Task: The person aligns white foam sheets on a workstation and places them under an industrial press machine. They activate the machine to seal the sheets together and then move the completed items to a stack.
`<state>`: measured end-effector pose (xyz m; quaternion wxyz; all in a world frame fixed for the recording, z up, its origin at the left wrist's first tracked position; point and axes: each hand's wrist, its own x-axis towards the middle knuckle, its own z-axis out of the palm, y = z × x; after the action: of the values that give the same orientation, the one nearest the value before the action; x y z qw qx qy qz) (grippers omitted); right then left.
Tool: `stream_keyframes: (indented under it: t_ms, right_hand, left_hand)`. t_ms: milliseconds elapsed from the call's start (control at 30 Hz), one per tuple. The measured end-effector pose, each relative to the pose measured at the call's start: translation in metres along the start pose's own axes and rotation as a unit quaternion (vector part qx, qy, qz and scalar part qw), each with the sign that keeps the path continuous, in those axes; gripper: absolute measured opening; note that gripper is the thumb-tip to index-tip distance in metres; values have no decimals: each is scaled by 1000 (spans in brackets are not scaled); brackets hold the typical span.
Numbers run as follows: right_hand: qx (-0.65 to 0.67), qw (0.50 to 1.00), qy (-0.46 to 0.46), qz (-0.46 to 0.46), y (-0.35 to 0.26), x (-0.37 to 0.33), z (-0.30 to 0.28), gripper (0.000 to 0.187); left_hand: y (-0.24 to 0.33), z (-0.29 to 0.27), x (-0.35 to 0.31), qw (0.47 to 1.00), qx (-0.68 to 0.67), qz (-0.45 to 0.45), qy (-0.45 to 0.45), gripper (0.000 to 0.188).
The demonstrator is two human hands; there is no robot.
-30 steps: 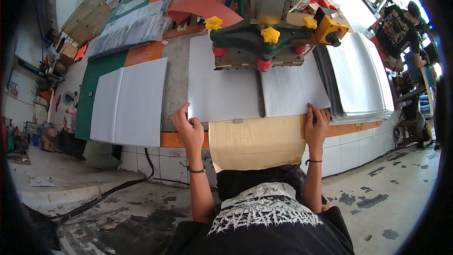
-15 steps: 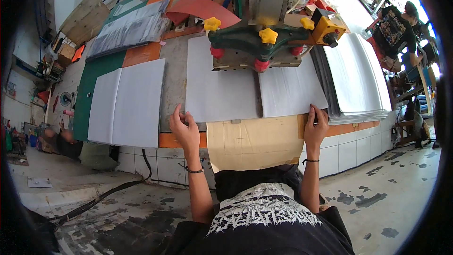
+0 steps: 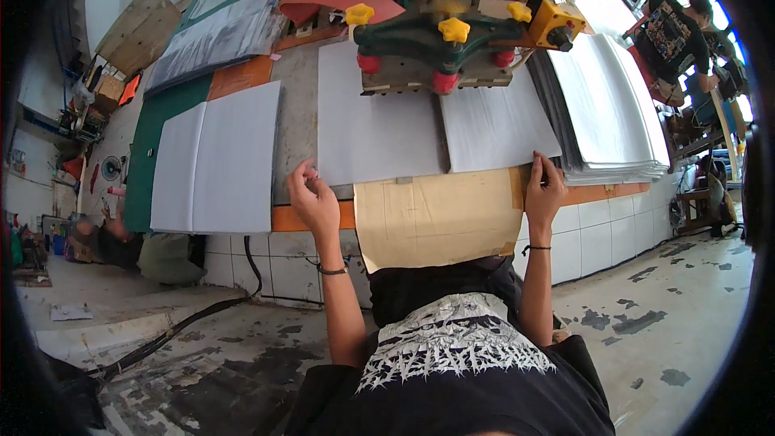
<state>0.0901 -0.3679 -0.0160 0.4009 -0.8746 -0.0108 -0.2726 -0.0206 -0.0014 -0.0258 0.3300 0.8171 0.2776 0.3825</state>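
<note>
The left hand (image 3: 316, 200) is held just beside the lower left corner of the left sheet (image 3: 375, 133), over the front of the table (image 3: 297, 109). Its index finger and thumb are parted by a narrow gap, and nothing is seen between them. The right hand (image 3: 546, 192) is placed at the lower right corner of the right sheet (image 3: 496, 136), with its fingertips brought close together there; whether the corner is pinched or only touched cannot be told.

Both white sheets are laid side by side on the table, split by a dark line, and their far parts are covered from view by the press (image 3: 412, 39). The press is topped with yellow knobs (image 3: 454, 30), and a yellow box (image 3: 557, 23) is set at its right. Between the hands, a tan card (image 3: 438, 222) is hung over the table's front edge.

To the right, a stack (image 3: 609, 101) of white sheets is piled near the right sheet. To the left, a folded sheet (image 3: 234, 157) is spread open, partly over a green mat (image 3: 165, 113). Beyond it a grey bundle (image 3: 214, 36) is laid. A person (image 3: 676, 44) is seen seated at far right.
</note>
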Motion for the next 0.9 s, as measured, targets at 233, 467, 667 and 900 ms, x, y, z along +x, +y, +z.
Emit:
stream_keyframes:
  t_ms: [233,467,667,900]
  right_hand:
    - [-7,1000,0,1,3,-1,0,17]
    - [-7,1000,-9,-7,5,0,2,17]
    - [-15,999,-15,-26,4,0,3,16]
    - [-25,999,-14,-15,1,0,2,15]
  left_hand:
    - [-3,-5,1,1000,-19,-15,-10,25]
    - [53,-3,-6,954,86,236,-166,35]
    - [72,17,-10,927,69,258,-265,29]
    - [70,23,-23,941,77,227,-239,20]
